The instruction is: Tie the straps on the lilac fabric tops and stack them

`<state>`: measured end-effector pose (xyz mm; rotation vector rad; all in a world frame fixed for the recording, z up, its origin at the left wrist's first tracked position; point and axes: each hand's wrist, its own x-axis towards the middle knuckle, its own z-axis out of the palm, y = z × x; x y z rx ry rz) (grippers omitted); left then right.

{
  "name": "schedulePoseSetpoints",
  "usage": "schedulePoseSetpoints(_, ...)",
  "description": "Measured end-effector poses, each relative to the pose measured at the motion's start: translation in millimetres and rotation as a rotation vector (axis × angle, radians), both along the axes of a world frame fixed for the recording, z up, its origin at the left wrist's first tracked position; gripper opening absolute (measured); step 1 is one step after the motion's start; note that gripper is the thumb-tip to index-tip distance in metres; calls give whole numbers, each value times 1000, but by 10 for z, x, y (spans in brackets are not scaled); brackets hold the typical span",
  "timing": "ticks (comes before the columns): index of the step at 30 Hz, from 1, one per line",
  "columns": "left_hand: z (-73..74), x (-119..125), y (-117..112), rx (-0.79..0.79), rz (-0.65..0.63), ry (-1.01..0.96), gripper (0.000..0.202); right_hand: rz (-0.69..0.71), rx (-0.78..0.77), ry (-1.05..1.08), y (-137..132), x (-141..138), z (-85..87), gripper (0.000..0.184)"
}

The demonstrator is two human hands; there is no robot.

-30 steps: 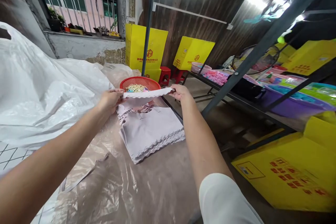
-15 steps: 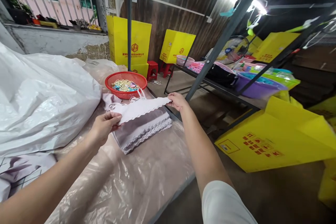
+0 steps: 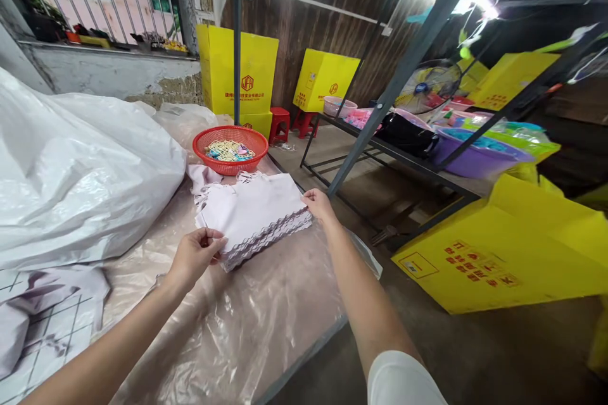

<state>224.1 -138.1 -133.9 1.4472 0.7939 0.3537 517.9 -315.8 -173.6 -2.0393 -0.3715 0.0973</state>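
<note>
A stack of white bags [image 3: 251,218] with scalloped edges lies on the plastic-covered table [image 3: 266,329]. My left hand [image 3: 196,255] pinches the near left corner of the top bag. My right hand [image 3: 317,204] pinches its near right corner, and the bag lies flat on the pile. Behind the stack stands a red basket [image 3: 230,149] holding small coloured pieces.
A big white plastic sack [image 3: 76,171] fills the table's left side. Yellow boxes [image 3: 498,253] stand on the floor at right and by the far wall. A metal rack [image 3: 418,158] carries purple and green tubs. Red stools [image 3: 280,123] sit near the wall.
The top bag, held up stretched between both hands a second ago, has come down flat onto the stack. Both hands have moved nearer to me, to its front corners.
</note>
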Motion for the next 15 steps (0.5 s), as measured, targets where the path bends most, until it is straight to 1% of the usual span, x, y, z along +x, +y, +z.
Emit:
schedulePoseSetpoints(2,-64,-40,22,82,-41,29,45,3,-34,-64,-26,2,-20,9)
schedulePoseSetpoints(4,-131,-85,67,241,-89,60,37,-2,-69,-131,-57,-3,-14,9)
schedulePoseSetpoints(6,-167,-104,110,499,-111,79,29,-16,-94,-198,-63,-25,25,8)
schedulePoseSetpoints(8,-144,-57,121,800,-80,55,25,-26,-120,-322,3,-76,96,14)
schedulePoseSetpoints(10,-67,79,89,1072,-48,3,26,3,-174,-542,178,-166,177,26)
schedulePoseSetpoints(11,-24,177,68,1188,-53,-18,29,37,-206,-665,306,-225,210,31)
schedulePoseSetpoints(12,11,289,53,1285,-95,-9,35,83,-236,-776,454,-291,229,36)
schedulePoseSetpoints(13,28,408,50,1352,-148,27,41,138,-261,-857,613,-362,231,39)
schedulePoseSetpoints(15,-7,630,83,1387,-216,168,51,262,-304,-913,923,-492,175,43)
